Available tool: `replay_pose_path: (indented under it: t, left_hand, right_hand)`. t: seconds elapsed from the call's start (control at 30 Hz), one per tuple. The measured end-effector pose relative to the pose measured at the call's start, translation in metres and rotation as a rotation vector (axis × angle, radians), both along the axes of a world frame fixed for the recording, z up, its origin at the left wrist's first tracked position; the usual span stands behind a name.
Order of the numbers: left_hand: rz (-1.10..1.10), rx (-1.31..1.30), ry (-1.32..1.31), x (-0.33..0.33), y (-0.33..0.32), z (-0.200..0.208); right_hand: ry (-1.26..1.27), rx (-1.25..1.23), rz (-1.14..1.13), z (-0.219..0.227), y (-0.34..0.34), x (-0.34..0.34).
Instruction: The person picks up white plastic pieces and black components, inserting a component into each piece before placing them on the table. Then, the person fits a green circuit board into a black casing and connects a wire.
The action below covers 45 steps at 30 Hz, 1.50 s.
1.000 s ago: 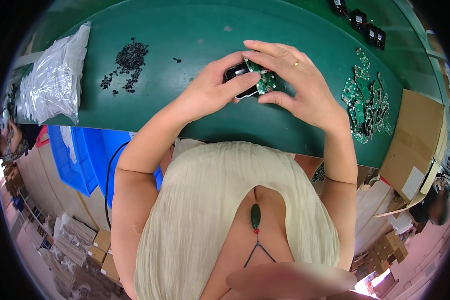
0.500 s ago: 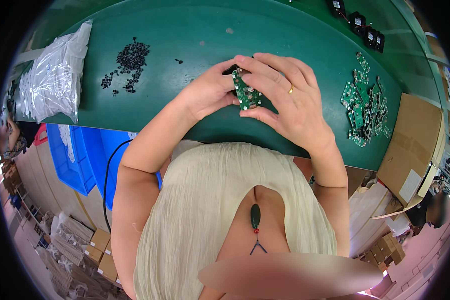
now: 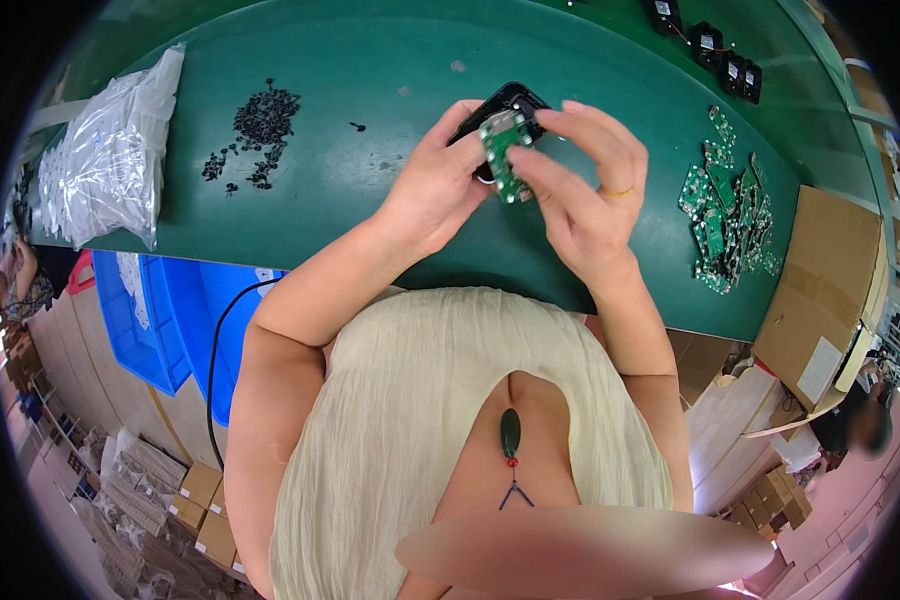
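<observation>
My left hand [image 3: 433, 185] is closed round a black plastic housing [image 3: 515, 95], whose upper end shows beyond the fingers. A green circuit board [image 3: 506, 160] lies tilted over the housing's near side. My right hand [image 3: 592, 190] pinches the board along its right side between thumb and fingers, with the index finger bent above it. How far the board sits in the housing I cannot tell. To the left on the green table [image 3: 370, 50] lies a heap of small black parts [image 3: 263, 125], with one loose black part [image 3: 357, 127] apart from it.
A pile of green circuit boards [image 3: 720, 215] lies at the right, beside an open cardboard box [image 3: 820, 280]. A clear plastic bag [image 3: 115, 150] with pale contents stands at the left. Black housings [image 3: 710, 45] sit far right. Blue bins [image 3: 150, 320] are below the table's left edge.
The black housing has come into view as my hands tilted it. My right hand has shifted, its fingers now on the board's right side, and more of the housing's far end shows.
</observation>
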<state>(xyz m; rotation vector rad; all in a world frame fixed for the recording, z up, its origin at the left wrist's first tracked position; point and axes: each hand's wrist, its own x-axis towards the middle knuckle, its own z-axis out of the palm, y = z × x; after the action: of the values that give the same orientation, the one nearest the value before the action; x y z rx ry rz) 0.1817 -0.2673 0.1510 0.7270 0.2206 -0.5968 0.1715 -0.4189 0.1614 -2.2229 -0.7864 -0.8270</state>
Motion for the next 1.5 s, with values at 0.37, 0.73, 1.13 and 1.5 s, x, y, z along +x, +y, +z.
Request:
replay_pose_path:
  t: [0.37,0.73,1.13,1.5]
  left_hand:
    - [0.08,0.212,-0.185,-0.005,-0.007,0.007]
    - [0.024,0.031,-0.276,-0.018,-0.006,0.007]
    - [0.014,0.236,-0.396,-0.022,-0.005,0.0]
    - [0.078,0.3,-0.386,-0.008,-0.003,0.004]
  right_hand:
    - [-0.016,0.027,-0.24,-0.011,0.007,-0.003]
    - [0.005,0.039,-0.203,-0.004,0.01,0.0]
    - [-0.016,-0.076,-0.166,-0.007,0.014,-0.004]
    - [0.978,0.868,0.291,-0.003,0.016,-0.006]
